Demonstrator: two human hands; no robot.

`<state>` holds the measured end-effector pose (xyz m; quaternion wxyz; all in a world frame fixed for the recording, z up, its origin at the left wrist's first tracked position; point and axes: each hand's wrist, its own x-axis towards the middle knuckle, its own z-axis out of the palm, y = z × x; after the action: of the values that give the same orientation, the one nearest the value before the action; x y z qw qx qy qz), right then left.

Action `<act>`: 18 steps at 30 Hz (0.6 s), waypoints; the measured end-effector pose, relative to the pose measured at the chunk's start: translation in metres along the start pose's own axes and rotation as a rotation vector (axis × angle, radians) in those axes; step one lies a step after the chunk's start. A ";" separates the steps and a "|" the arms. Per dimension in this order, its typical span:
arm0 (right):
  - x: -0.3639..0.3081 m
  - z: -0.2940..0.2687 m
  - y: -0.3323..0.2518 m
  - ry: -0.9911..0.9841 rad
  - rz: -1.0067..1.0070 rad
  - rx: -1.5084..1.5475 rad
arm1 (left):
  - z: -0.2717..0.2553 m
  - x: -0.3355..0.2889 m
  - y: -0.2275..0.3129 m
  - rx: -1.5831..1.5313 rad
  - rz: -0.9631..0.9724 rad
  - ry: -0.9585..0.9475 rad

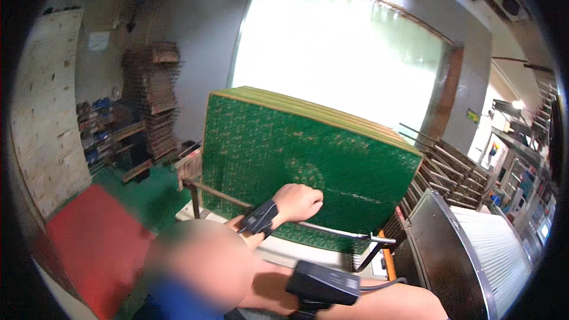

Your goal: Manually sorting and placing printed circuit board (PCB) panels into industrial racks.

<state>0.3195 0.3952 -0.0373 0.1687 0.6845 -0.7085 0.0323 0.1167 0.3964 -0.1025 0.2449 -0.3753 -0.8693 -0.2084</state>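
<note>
A thick stack of large green circuit boards (332, 160) stands upright on edge on a metal rack. A rusty metal rail (225, 197) crosses in front of its lower part. My left hand (299, 201), with a black device strapped at the wrist, is curled into a fist against the front board just above the rail, and nothing shows inside it. My right forearm comes in from the lower right with a black box (323, 284) strapped on. My right hand (269, 290) is mostly hidden behind a blurred patch, so its grip cannot be made out.
A grey ribbed machine cover (492, 255) stands at the lower right, with slotted metal racks (450, 169) behind it. A red mat (95, 243) lies on the green floor to the left. Stacked wooden pallets (151, 95) and shelves stand against the far wall beside a bright window (338, 53).
</note>
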 end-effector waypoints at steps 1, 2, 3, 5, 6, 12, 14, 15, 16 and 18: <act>0.002 0.010 -0.002 0.047 -0.026 0.123 | 0.000 -0.006 0.004 -0.023 0.036 0.040; 0.009 0.006 -0.008 -0.016 -0.004 0.128 | -0.005 -0.017 0.010 0.018 0.112 0.075; 0.010 -0.003 -0.016 -0.080 0.038 0.121 | -0.008 -0.024 0.025 0.049 0.209 0.112; 0.004 -0.018 -0.020 0.202 -0.112 0.138 | -0.004 -0.038 0.052 0.112 0.519 0.132; -0.002 -0.032 -0.025 0.255 -0.094 0.128 | 0.004 -0.037 0.077 -0.008 0.648 0.102; 0.003 -0.049 -0.059 0.443 -0.261 0.340 | 0.050 -0.128 0.138 -0.378 0.832 -0.344; 0.001 -0.053 -0.070 0.487 -0.300 0.402 | 0.046 -0.158 0.146 -0.595 0.636 -0.647; -0.001 -0.055 -0.074 0.508 -0.305 0.424 | 0.043 -0.169 0.146 -0.682 0.514 -0.781; -0.003 -0.057 -0.077 0.526 -0.308 0.440 | 0.038 -0.170 0.145 -0.718 0.412 -0.860; -0.010 -0.059 -0.079 0.567 -0.274 0.453 | 0.027 -0.156 0.135 -0.642 0.427 -0.800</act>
<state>0.4082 0.4164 0.0009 0.2050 0.7565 -0.5108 0.3531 0.3049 0.4108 -0.1911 -0.1939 -0.6488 -0.6922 -0.2498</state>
